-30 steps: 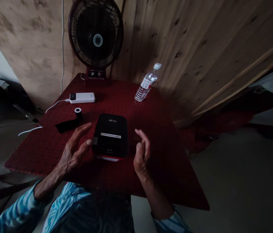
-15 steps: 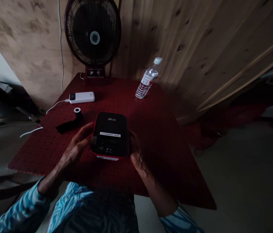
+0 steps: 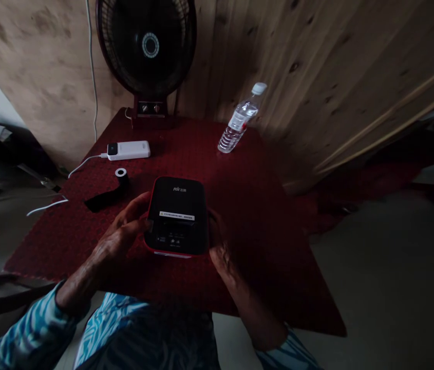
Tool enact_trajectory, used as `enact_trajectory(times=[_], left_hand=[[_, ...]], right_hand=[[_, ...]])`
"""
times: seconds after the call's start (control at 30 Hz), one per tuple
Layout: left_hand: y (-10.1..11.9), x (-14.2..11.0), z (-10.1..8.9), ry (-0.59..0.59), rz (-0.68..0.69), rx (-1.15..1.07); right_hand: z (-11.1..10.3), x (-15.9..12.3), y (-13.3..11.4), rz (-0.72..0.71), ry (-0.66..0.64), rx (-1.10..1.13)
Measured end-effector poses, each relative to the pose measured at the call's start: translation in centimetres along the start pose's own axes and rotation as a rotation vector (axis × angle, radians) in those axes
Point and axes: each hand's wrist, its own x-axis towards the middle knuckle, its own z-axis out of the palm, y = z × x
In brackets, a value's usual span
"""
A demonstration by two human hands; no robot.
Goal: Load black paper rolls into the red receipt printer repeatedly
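A small black label printer with red sides, a white warning strip and small buttons is between my hands, near the front of the table. My left hand grips its left side, thumb at the upper edge and fingers against the side. On the opposite side, my right hand closes against the printer, its fingers dark and partly hidden behind the casing. To the left of the printer stands a small roll with a white top end, a dark strip trailing from it across the table.
On the red-covered table lies a white power bank with a cable plugged in. A water bottle stands at the back right. A dark red fan stands at the back by the wooden wall.
The camera view has shifted slightly, so the things at the back sit higher in view. Both hands keep their hold on the printer, which looks tilted slightly differently.
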Motion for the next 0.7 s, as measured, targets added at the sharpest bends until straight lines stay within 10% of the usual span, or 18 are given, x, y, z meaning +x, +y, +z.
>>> enact_trajectory(times=[0.5,0.7], left_hand=[[0.5,-0.4,1.1,0.109,-0.049,-0.18],[0.0,-0.5,0.7,0.094,-0.028,-0.132]], right_hand=[[0.2,-0.1,-0.1,0.051,0.052,-0.09],[-0.4,1.1,-0.6,-0.138,0.196,-0.084]])
